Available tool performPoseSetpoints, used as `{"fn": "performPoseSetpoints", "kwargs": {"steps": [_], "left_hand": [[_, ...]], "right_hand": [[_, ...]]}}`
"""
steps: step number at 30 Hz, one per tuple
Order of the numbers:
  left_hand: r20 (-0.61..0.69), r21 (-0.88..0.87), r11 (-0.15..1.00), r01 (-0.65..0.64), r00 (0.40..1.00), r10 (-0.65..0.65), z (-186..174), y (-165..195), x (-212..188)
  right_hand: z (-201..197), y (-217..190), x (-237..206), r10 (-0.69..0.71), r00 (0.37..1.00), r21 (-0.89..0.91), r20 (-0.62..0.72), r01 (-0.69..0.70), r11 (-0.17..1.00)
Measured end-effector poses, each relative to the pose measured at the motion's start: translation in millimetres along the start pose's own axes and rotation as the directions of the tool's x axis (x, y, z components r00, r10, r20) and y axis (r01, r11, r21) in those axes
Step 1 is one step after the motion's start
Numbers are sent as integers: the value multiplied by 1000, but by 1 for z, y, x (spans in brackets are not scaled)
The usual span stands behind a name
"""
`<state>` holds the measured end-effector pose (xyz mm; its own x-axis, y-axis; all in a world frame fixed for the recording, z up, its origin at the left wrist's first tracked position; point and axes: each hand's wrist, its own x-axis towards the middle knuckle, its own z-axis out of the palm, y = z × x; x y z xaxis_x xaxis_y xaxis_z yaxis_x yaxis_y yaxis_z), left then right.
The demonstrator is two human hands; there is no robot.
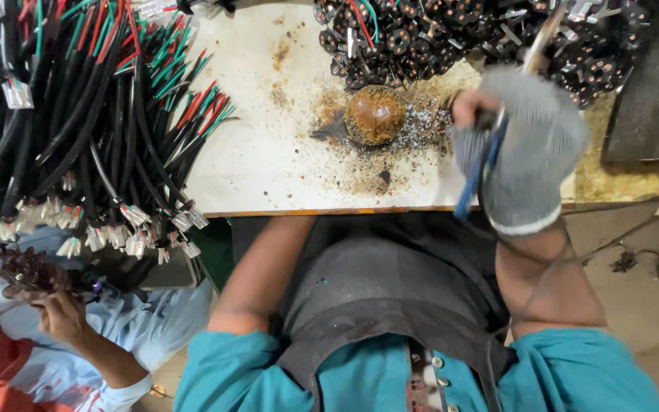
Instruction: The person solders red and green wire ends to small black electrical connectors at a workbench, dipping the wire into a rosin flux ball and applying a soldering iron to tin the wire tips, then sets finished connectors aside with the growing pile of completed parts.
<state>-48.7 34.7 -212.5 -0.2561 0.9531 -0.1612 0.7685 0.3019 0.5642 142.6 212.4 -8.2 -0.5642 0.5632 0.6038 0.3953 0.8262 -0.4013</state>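
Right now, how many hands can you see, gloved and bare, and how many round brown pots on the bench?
Gloved hands: 1, the right hand, in a grey glove, holding a blue-handled tool.
Bare hands: 1, another person's hand at lower left.
Round brown pots: 1, the pot on the white bench.
Total: 3.
The wearer's left hand is hidden below the bench.

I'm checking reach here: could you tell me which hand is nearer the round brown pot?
Right. The gloved right hand hovers just beside the round brown pot; the left hand is hidden under the table.
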Motion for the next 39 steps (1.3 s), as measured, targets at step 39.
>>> {"fn": "performPoseSetpoints", "kwargs": {"steps": [39], "left_hand": [[28, -154, 986, -70, 997, 75, -18, 22, 5]], "right_hand": [[15, -52, -44, 115, 957, 241, 266, -182, 953]]}}
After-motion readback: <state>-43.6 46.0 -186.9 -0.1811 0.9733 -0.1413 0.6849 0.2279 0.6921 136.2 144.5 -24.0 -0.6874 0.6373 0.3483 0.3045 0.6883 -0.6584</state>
